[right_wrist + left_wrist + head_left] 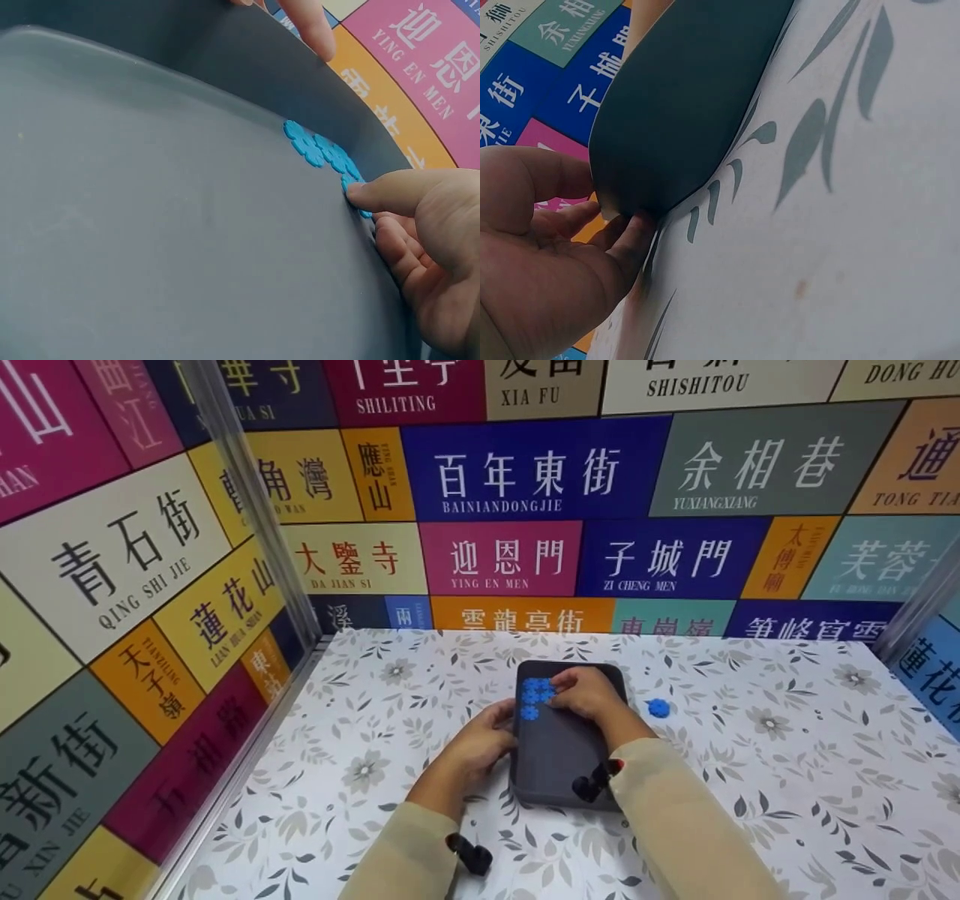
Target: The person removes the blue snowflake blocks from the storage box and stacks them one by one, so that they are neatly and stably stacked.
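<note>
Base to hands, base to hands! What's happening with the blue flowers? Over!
Left hand holding tray. Right hand on a blue flower inside. Another flower outside, right of tray. Nothing seems in the way.

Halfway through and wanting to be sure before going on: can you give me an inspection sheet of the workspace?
Surface: white tabletop with leaf-and-flower print; faint brown mark in the left wrist view.
Job's things: dark tray with blue flower-shaped pieces at its far left corner; one loose blue piece right of it.
Clutter: nothing seen.
Hands: left hand holds the tray's left side; right hand has its thumb on a piece.
Cables: nothing seen.
Surroundings: lettered wall panels.
</note>
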Demonstrator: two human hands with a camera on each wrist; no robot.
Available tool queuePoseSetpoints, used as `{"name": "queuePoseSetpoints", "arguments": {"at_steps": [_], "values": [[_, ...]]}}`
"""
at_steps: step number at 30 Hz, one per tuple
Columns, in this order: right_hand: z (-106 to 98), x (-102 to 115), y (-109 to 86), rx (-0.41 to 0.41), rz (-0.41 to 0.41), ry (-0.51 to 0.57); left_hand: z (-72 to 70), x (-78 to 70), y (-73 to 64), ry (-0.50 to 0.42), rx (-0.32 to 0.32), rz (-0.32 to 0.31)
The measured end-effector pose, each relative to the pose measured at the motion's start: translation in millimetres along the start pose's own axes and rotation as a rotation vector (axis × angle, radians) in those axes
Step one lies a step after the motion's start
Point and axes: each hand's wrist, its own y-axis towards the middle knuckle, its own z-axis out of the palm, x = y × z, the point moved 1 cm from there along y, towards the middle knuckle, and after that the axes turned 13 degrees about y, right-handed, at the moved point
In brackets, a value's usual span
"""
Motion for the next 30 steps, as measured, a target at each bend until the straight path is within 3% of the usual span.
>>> {"name": "queuePoseSetpoints", "arguments": {"at_steps": [10,18,30], "values": [[1.0,2.3,-1.6,0.011,0.041,-0.017,-0.1,-0.1,-1.1,0.006,-0.008,-0.013],[-0.2,1.9,-0.2,0.036,-0.014,-0.089,-0.3,0.0,-1.6,0.038,-0.003,-0.004],[-2.1,2.5,-0.8,0.025,-0.031,-0.082,-0.6,-0.2,-1.2,0.05,-0.025,-0.016]]}}
